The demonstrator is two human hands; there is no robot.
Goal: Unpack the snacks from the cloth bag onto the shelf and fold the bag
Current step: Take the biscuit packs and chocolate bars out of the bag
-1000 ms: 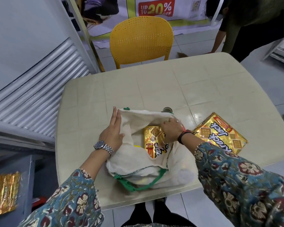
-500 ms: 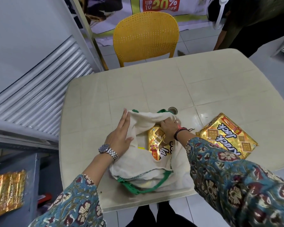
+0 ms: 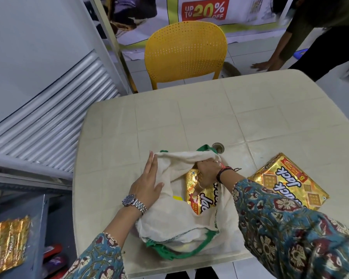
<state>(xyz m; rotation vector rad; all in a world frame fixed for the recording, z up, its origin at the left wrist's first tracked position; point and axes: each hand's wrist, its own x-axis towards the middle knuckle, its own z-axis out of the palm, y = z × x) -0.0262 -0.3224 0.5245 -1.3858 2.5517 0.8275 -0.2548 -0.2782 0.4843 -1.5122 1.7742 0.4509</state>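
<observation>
Left hand [image 3: 147, 186] flat and open on cloth bag [image 3: 175, 224], right hand [image 3: 207, 175] inside its mouth gripping gold packet [image 3: 199, 195], second packet [image 3: 290, 181] right of it on table [image 3: 169, 121]

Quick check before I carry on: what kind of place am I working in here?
Probably a small shop or store area, not a home. A sale banner reading "up to 20% off" hangs beyond the yellow chair, several identical gold snack packs are about, and a grey shelf at lower left holds packaged goods.
</observation>
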